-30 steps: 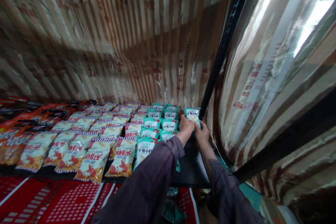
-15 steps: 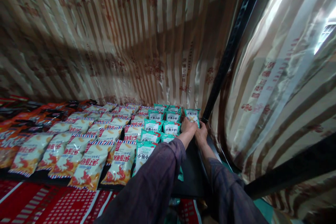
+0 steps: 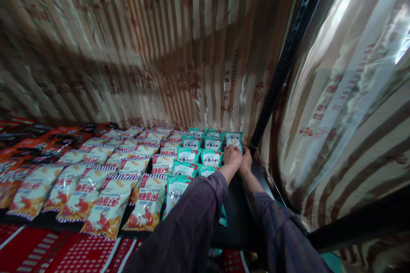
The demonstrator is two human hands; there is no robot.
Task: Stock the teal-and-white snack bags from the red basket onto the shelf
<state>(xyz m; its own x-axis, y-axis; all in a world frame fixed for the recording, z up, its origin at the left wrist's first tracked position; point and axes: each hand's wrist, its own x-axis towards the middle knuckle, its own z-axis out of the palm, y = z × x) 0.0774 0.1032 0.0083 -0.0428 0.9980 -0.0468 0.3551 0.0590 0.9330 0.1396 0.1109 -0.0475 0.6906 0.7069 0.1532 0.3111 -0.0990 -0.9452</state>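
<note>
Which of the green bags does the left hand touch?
The rightmost green bag, at the back near the black post; the left hand covers its lower front.

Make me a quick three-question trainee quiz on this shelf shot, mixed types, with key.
1. Multiple choice: which items lie between the teal packets and the orange packets?
A) purple packets
B) white packets with red lettering
C) clear jars

2. True or false: the person's left hand is held well apart from the back-right teal packet.

3. Fill in: the perforated baskets below the front edge of the black shelf are ____ in colour.

Key: 1. B. 2. False; its fingers are on the lower front of that packet. 3. Red.
</note>
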